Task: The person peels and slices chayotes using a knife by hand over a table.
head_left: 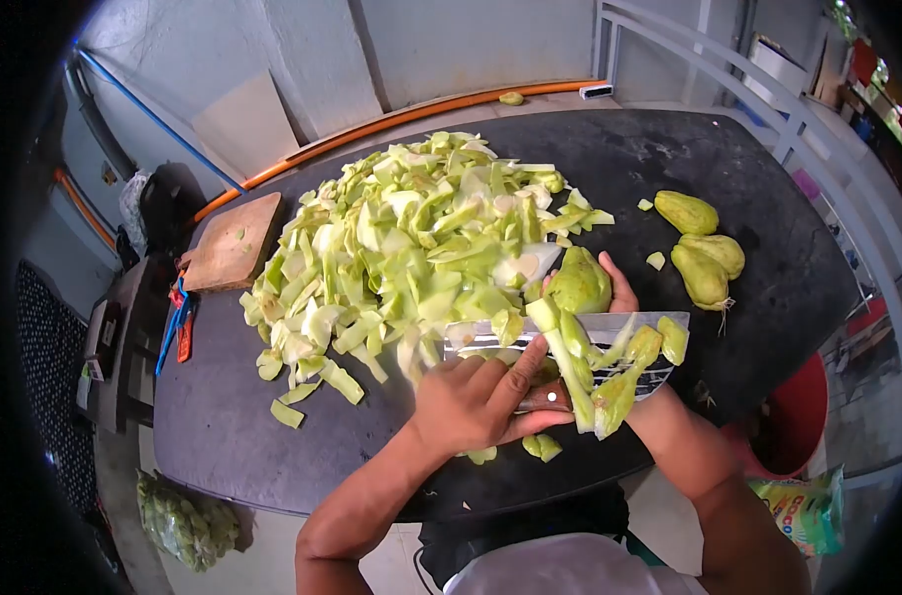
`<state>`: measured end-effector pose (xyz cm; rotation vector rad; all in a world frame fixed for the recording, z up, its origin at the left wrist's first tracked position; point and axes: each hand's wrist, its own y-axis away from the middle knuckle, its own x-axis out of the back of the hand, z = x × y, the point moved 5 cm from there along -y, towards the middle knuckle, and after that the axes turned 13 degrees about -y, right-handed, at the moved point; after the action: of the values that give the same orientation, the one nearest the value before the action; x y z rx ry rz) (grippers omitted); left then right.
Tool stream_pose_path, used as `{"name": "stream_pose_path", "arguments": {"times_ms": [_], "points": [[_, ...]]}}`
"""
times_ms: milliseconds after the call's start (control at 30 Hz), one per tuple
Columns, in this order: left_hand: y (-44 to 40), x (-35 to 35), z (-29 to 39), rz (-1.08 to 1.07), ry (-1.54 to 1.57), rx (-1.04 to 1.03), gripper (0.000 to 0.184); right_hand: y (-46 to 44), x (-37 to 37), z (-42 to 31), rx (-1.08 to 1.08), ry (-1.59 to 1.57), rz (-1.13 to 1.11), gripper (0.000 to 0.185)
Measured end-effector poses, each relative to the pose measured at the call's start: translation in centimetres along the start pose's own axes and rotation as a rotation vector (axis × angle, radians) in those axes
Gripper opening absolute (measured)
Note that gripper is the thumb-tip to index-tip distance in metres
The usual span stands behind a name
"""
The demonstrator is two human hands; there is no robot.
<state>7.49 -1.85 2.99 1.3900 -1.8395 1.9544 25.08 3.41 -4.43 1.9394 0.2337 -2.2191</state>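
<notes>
1. My left hand [476, 399] was clamped on the brown handle [547, 398] of a wide-bladed knife [624, 327], with green peelings [614, 397] across its blade.
2. My right hand [620, 286], just beyond the blade, gripped a green chayote [579, 282].
3. A big heap of chayote pieces [401, 238] covered the dark table [302, 461] beside it.
4. Three whole chayotes [703, 275] lay to the right.

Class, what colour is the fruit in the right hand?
The fruit in the right hand is light green, shown best in the head view.

Evenly lit, with fisheye-curved edges, black corners and glare on the blade [624, 337].
</notes>
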Motion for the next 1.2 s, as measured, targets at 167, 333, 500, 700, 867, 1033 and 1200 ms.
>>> {"name": "stream_pose_path", "arguments": {"times_ms": [167, 333, 500, 700, 867, 1033, 1200], "points": [[0.3, -0.1, -1.4, -0.021, 0.009, 0.044, 0.085, 0.4, -0.7, 0.4, 0.021, 0.112, 0.078, 0.054], [1.0, -0.1, -3.1, -0.03, 0.085, 0.101, 0.082, 0.3, -1.1, 0.5, 0.062, 0.239, 0.089, 0.053], [2.9, -1.0, -7.2, -0.166, 0.028, 0.369, 0.074, 0.4, -2.0, 0.2, 0.159, 0.323, 0.138, 0.046], [1.7, 0.1, -3.6, -0.144, 0.102, 0.163, 0.072, 0.0, -1.2, 0.5, 0.005, 0.276, 0.048, 0.045], [0.8, 0.8, -2.3, -0.086, 0.133, 0.082, 0.071, 0.2, -1.9, 0.9, 0.018, 0.314, 0.114, 0.044], [1.4, 0.1, -3.3, -0.149, 0.074, 0.113, 0.073, 0.1, -0.9, 0.1, -0.022, 0.348, 0.011, 0.044], [2.5, -0.3, -5.4, -0.144, 0.096, 0.212, 0.079, 0.1, -0.8, 0.6, 0.021, 0.203, 0.054, 0.053]]}}
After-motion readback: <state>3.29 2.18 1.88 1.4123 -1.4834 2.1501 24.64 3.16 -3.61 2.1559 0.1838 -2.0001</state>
